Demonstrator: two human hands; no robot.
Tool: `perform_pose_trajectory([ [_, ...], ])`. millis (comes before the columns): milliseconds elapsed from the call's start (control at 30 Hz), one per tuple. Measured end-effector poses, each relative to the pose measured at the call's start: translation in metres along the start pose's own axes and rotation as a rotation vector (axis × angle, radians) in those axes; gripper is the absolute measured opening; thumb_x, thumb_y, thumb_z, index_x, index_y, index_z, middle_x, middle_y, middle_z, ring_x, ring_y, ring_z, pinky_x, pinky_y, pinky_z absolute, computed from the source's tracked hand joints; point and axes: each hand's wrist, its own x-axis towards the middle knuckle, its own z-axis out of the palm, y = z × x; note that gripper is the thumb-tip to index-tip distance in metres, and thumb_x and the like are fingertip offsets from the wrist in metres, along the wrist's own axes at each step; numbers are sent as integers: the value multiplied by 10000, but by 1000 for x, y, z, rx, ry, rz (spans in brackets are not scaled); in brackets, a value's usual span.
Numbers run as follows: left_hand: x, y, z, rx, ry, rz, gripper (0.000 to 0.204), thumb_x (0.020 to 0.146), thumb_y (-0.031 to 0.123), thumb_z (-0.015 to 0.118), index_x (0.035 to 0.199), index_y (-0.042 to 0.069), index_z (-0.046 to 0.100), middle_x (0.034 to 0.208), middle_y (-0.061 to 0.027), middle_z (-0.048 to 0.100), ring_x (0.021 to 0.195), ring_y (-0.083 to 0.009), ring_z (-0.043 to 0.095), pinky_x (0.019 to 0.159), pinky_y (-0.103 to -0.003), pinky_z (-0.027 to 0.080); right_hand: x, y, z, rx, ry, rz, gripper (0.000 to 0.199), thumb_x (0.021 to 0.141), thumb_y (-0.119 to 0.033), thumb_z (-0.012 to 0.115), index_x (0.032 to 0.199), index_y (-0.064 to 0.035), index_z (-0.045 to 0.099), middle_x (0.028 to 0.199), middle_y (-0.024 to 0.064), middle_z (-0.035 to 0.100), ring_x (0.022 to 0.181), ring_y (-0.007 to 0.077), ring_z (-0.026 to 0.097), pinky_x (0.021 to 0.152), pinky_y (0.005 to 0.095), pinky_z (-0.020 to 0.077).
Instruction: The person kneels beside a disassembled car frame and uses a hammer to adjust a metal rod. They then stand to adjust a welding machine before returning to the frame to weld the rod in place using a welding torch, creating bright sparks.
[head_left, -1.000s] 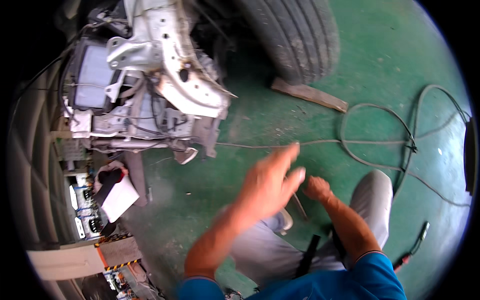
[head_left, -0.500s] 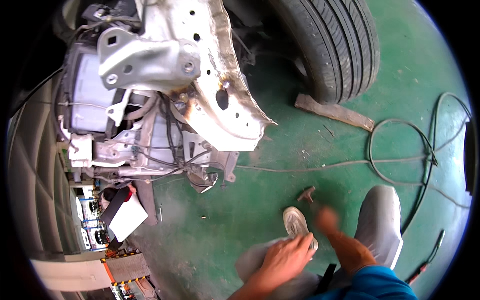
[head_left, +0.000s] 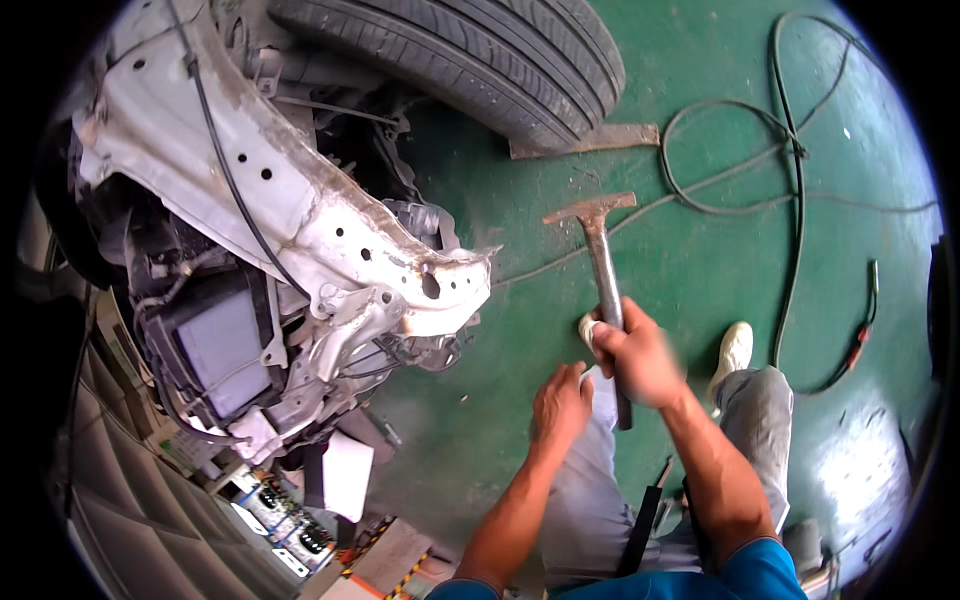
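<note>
My right hand [head_left: 645, 358] is wrapped round the handle of a hammer [head_left: 604, 262], which stands up from the fist with its worn metal head at the far end. The handle's dark butt shows below the fist. Close by on the left is my left hand [head_left: 562, 408], back toward me and fingers curled; whether anything lies inside it is hidden. Ahead and to the left, apart from both hands and the hammer, is the bare white metal rail [head_left: 320, 215] of a stripped car front, with holes and a rough, bent end.
A car tyre [head_left: 500, 70] stands at the far side against a wooden block [head_left: 625, 136]. A looped hose [head_left: 797, 240] lies on the green floor [head_left: 480, 400] at right. Wires and a grey panel [head_left: 225, 350] fill the car front; a white board [head_left: 347, 473] is lower left.
The hammer has come up from low by my foot, held in my right hand. My left hand has left my knee area and risen. The view has turned, and the car front appears farther off.
</note>
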Motion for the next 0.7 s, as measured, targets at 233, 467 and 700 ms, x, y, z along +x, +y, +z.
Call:
perform_pose_trajectory([
  [233,-122,-6,36,1,-200,12,276,903,255,646,1077,40,645,1062,-122,655,1013,-311,611,897,-455,459,-59,-6,110,101,116,89,251,1027,-281,555,1061,-33,535,695,-5,509,562,77,462,498,264,395],
  [467,-126,-54,-1,181,-265,27,196,846,198,666,986,61,671,1025,-83,665,1023,-304,602,872,-447,485,-45,33,173,186,203,-16,300,1032,-316,545,997,-22,499,650,22,515,546,100,486,499,293,415],
  [700,-116,-88,-15,304,-409,180,147,852,196,627,915,64,641,960,-79,620,971,-299,592,810,-466,497,-35,41,205,284,252,-100,304,1033,-322,545,961,-34,479,670,13,511,523,89,477,473,278,404],
])
